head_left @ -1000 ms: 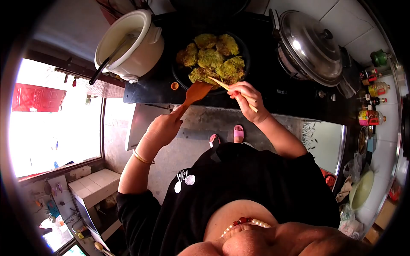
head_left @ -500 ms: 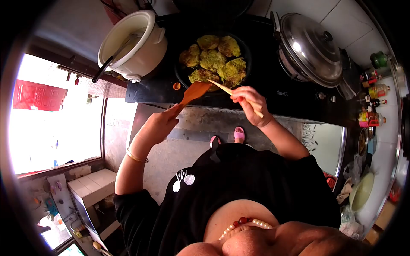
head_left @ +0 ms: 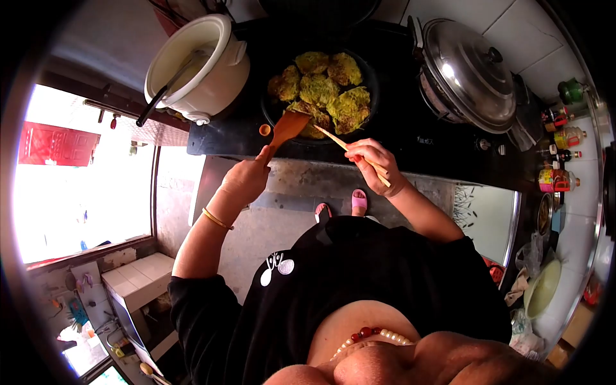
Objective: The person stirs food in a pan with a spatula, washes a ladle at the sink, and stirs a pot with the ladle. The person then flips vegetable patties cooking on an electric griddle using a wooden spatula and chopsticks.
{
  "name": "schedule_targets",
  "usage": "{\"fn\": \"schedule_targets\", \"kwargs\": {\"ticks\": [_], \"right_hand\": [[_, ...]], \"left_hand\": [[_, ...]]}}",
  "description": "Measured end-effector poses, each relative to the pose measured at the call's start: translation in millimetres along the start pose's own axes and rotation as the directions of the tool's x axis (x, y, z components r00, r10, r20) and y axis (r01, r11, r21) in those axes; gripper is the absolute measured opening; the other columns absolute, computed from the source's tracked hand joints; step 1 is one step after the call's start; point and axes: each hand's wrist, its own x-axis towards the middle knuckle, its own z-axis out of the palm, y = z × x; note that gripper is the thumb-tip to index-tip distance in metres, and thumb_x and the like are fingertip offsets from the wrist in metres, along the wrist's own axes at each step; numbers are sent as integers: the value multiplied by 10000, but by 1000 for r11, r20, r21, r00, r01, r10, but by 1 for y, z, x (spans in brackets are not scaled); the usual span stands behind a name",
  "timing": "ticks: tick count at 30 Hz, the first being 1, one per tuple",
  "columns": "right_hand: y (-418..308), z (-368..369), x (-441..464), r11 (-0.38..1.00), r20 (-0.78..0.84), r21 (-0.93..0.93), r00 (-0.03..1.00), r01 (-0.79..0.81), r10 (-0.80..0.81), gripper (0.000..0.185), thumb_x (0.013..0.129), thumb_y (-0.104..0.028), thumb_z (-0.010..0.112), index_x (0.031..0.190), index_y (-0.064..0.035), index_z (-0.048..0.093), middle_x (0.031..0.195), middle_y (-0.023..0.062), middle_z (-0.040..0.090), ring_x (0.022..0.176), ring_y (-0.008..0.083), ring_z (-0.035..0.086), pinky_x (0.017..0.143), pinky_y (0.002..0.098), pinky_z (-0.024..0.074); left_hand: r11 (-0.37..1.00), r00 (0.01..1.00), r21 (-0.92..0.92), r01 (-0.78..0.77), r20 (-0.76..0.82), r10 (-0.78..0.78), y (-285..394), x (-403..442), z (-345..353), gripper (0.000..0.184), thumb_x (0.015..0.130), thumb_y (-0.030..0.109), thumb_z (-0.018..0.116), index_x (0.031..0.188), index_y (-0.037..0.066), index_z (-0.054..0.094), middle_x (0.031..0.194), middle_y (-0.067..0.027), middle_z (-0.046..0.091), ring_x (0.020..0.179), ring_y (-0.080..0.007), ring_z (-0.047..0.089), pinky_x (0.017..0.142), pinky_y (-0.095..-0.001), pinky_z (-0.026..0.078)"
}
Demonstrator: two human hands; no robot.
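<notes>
Several browned yellow-green patties (head_left: 319, 90) lie in a round black pan (head_left: 373, 96) on the black stove. My left hand (head_left: 246, 181) is closed round the handle of a wooden spatula (head_left: 289, 128), whose blade lies over the near left edge of the pan and overlaps the nearest patty. My right hand (head_left: 377, 164) grips a pair of chopsticks (head_left: 350, 149), their tips at the pan's near edge, just right of the spatula blade. Whether the tips touch the patty is hard to tell.
A cream pot (head_left: 215, 80) with a black-handled ladle (head_left: 160, 95) stands left of the pan. A small orange ring-shaped item (head_left: 264, 129) lies on the stove edge. To the right sits a large lidded metal pan (head_left: 468, 70). Bottles (head_left: 558, 178) line the right wall.
The spatula blade has moved up and left, further over the pan's near left edge and the nearest patty. The chopstick tips have shifted slightly down, away from that patty.
</notes>
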Motion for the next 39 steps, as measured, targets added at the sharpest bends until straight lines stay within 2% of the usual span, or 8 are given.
{"fn": "schedule_targets", "kwargs": {"ticks": [7,16,23,26,28,33,36,39], "right_hand": [[1,-2,2,990,-27,125,998,-60,64,101,875,11,507,903,10,604,923,138,600,828,219,613,688,278,514],[4,-2,4,997,-1,74,999,-38,38,95,841,32,528,909,-7,583,918,129,585,823,236,603,707,288,500],[7,-6,5,974,-26,208,995,-87,95,100,867,19,515,947,-4,571,926,120,574,791,201,607,699,281,517],[9,-8,7,957,-45,267,990,-115,132,98,894,0,497,958,3,571,928,118,571,774,176,608,689,274,528],[9,-8,8,962,-36,250,992,-109,122,95,901,-6,496,960,8,570,926,120,571,773,175,612,693,274,530],[8,-8,9,971,-28,217,994,-99,107,90,898,-5,499,952,6,570,926,120,574,767,177,612,689,273,527],[7,-9,10,967,-12,224,991,-124,130,87,897,-3,498,946,3,570,924,119,575,772,179,609,690,270,522],[5,-10,11,971,-6,194,990,-138,142,154,923,-56,472,893,28,598,952,150,578,796,187,617,688,280,537]], "left_hand": [[819,979,-544,-184,-178,102,-25,-12,-16,437,856,99,564,1283,51,484,948,-261,610,876,-358,600,792,-321,468],[997,991,-67,-47,-131,38,-4,8,0,486,890,215,484,1346,79,381,774,-224,625,719,-391,613,658,-462,486],[826,898,-413,-385,-374,231,-42,20,17,461,865,182,575,1310,107,482,631,-127,590,539,-220,563,563,-385,460],[801,988,-580,148,55,-142,-24,-10,-45,449,868,194,599,1299,114,502,736,-18,608,616,-124,507,601,-298,453],[805,994,-592,23,-73,-82,-26,-9,-52,444,881,177,571,1313,113,493,842,-39,619,704,-99,526,644,-251,448],[903,785,-73,-423,-528,325,-84,90,38,423,895,153,513,1298,43,451,725,-145,639,619,-298,619,564,-411,487],[998,972,70,-2,-233,18,-26,69,14,504,922,215,398,1372,15,291,730,-216,628,644,-382,617,577,-480,494],[996,979,88,-12,-201,29,-24,63,21,517,924,218,388,1381,7,272,718,-224,626,644,-384,619,583,-487,494]]}}
